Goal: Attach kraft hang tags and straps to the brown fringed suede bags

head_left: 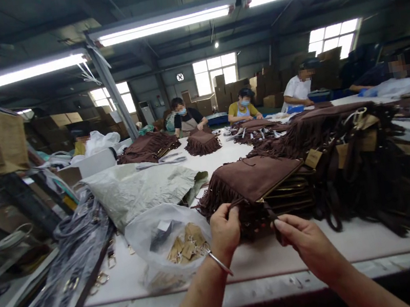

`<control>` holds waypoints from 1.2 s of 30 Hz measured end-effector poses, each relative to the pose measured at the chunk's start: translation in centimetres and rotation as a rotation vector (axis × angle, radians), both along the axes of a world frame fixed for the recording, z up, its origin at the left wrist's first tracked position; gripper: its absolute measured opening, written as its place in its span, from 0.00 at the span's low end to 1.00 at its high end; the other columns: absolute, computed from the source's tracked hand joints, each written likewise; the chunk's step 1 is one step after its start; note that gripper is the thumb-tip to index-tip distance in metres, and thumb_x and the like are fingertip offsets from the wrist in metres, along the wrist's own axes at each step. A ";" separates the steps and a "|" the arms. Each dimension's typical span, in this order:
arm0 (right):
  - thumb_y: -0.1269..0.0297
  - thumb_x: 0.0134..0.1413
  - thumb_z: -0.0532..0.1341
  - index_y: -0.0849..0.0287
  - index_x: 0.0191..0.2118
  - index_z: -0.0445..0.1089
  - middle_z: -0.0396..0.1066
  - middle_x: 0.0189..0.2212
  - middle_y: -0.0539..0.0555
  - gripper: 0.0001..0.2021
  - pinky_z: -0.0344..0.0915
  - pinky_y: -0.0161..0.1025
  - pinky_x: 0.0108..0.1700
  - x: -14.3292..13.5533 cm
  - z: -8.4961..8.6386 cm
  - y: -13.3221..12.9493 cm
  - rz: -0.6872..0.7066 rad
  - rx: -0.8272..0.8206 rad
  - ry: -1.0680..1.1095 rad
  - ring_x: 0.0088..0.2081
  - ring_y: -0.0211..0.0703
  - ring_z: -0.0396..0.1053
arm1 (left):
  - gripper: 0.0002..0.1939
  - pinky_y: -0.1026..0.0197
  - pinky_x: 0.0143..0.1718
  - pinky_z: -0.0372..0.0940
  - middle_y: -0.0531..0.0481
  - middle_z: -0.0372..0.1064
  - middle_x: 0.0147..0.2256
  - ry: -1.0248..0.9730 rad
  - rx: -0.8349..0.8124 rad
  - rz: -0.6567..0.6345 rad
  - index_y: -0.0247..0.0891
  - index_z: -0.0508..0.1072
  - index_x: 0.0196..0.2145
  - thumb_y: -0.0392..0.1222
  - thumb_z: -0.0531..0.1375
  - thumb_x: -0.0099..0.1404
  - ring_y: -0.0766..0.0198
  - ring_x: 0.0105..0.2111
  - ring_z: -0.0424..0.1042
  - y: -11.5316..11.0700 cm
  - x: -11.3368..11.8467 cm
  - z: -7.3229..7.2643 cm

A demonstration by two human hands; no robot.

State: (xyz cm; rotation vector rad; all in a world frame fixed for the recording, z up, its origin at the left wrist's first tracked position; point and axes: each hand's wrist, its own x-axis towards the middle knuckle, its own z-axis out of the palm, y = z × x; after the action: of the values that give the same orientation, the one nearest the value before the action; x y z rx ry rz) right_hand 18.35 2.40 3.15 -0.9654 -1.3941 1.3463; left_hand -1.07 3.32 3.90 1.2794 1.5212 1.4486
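A stack of brown fringed bags [257, 174] lies on the white table in front of me, gold zips showing along its side. My left hand [225, 230] is closed at the stack's near corner, thumb and fingers pinching a thin brown strip of the top bag. To its right, my right hand [299, 237] grips a short brown wrist strap [271, 211] hanging by the zip end. A clear plastic bag [142, 246] beside my left hand holds several tan paper tags [189, 244]. A silver bangle circles my left wrist.
Bundled straps in plastic [82, 240] with gold clasps lie at the left. A pale plastic sheet [140, 189] is behind the tag bag. A larger heap of fringed bags [370, 163] fills the right. Co-workers [187, 117] work across the table.
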 end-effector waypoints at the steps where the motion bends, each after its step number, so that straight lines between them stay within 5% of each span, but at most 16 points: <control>1: 0.46 0.54 0.63 0.59 0.28 0.71 0.62 0.21 0.48 0.18 0.55 0.37 0.29 0.1 -0.1 0.0 -0.015 -0.038 0.076 0.26 0.38 0.57 | 0.11 0.65 0.24 0.62 0.53 0.66 0.22 0.001 -0.006 0.078 0.36 0.74 0.35 0.44 0.55 0.65 0.66 0.23 0.66 0.2 -0.8 0.4; 4: 0.48 0.56 0.63 0.59 0.30 0.70 0.62 0.22 0.49 0.17 0.54 0.38 0.29 0.4 -0.1 0.3 -0.036 -0.080 0.225 0.26 0.38 0.57 | 0.13 0.59 0.33 0.68 0.44 0.71 0.36 0.102 0.161 0.359 0.36 0.74 0.43 0.38 0.56 0.61 0.59 0.35 0.71 -0.2 -2.3 1.6; 6: 0.50 0.57 0.63 0.59 0.31 0.71 0.63 0.23 0.49 0.15 0.54 0.38 0.29 0.4 0.5 0.7 -0.044 -0.045 0.235 0.26 0.38 0.57 | 0.15 0.55 0.43 0.67 0.41 0.70 0.42 0.255 0.390 0.410 0.37 0.74 0.44 0.35 0.58 0.59 0.55 0.43 0.70 -1.5 -1.8 2.4; 9: 0.51 0.58 0.62 0.59 0.33 0.72 0.64 0.24 0.49 0.14 0.54 0.38 0.29 0.3 2.0 1.1 -0.047 0.022 0.221 0.26 0.38 0.58 | 0.09 0.57 0.40 0.67 0.45 0.71 0.34 0.306 0.419 -0.009 0.38 0.77 0.39 0.39 0.59 0.61 0.58 0.36 0.71 -3.7 0.8 2.7; 11: 0.52 0.59 0.62 0.59 0.34 0.73 0.63 0.23 0.49 0.14 0.55 0.39 0.30 0.2 2.7 1.2 -0.037 0.051 0.222 0.26 0.38 0.58 | 0.12 0.62 0.28 0.65 0.47 0.70 0.27 0.121 0.176 -0.342 0.36 0.77 0.35 0.47 0.59 0.64 0.64 0.26 0.69 -4.1 2.9 2.4; 13: 0.52 0.59 0.62 0.58 0.35 0.72 0.62 0.22 0.48 0.14 0.56 0.39 0.30 0.3 2.7 1.1 -0.040 0.068 0.200 0.27 0.39 0.59 | 0.19 0.66 0.21 0.60 0.47 0.71 0.28 -0.219 -0.075 -0.483 0.34 0.75 0.35 0.55 0.60 0.63 0.68 0.22 0.67 -3.2 4.4 2.0; 17: 0.51 0.59 0.61 0.58 0.36 0.73 0.63 0.23 0.48 0.15 0.54 0.38 0.30 1.0 1.2 0.8 -0.095 0.085 0.121 0.26 0.38 0.58 | 0.23 0.72 0.19 0.57 0.49 0.71 0.35 -0.912 -0.194 -0.420 0.36 0.68 0.40 0.56 0.66 0.57 0.75 0.20 0.64 0.1 4.5 2.0; 20: 0.50 0.60 0.60 0.58 0.37 0.72 0.63 0.23 0.48 0.15 0.53 0.38 0.29 1.5 0.2 0.6 -0.116 0.072 0.095 0.26 0.37 0.57 | 0.20 0.74 0.18 0.56 0.54 0.68 0.30 -1.097 -0.175 -0.320 0.36 0.66 0.36 0.49 0.70 0.55 0.77 0.19 0.62 1.5 3.5 2.6; 26: 0.47 0.60 0.59 0.58 0.35 0.71 0.60 0.20 0.46 0.17 0.53 0.38 0.31 2.3 -0.5 0.3 -0.116 0.116 -0.087 0.26 0.37 0.56 | 0.20 0.75 0.16 0.52 0.58 0.61 0.24 -0.928 -0.247 -0.309 0.36 0.63 0.30 0.49 0.69 0.56 0.79 0.16 0.56 1.5 2.6 2.4; 31: 0.45 0.59 0.58 0.58 0.35 0.71 0.62 0.20 0.47 0.20 0.57 0.37 0.30 2.7 -2.8 0.1 -0.107 0.027 -0.144 0.26 0.37 0.59 | 0.18 0.72 0.16 0.52 0.57 0.61 0.23 -0.656 -0.428 -0.260 0.35 0.66 0.30 0.53 0.64 0.59 0.77 0.16 0.57 0.3 1.5 2.3; 36: 0.40 0.55 0.57 0.60 0.45 0.72 0.73 0.31 0.54 0.27 0.67 0.39 0.28 4.7 -7.1 0.5 -0.109 -0.140 -0.132 0.27 0.41 0.67 | 0.20 0.69 0.22 0.59 0.50 0.70 0.26 -0.174 -0.406 -0.436 0.33 0.71 0.32 0.55 0.64 0.57 0.73 0.21 0.64 -2.1 -5.0 4.4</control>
State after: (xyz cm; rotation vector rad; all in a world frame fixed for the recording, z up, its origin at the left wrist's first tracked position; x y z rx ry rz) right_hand 23.04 2.87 -3.99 -1.2250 -1.3376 1.3318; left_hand -6.10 1.20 8.30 1.1134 1.2409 0.8913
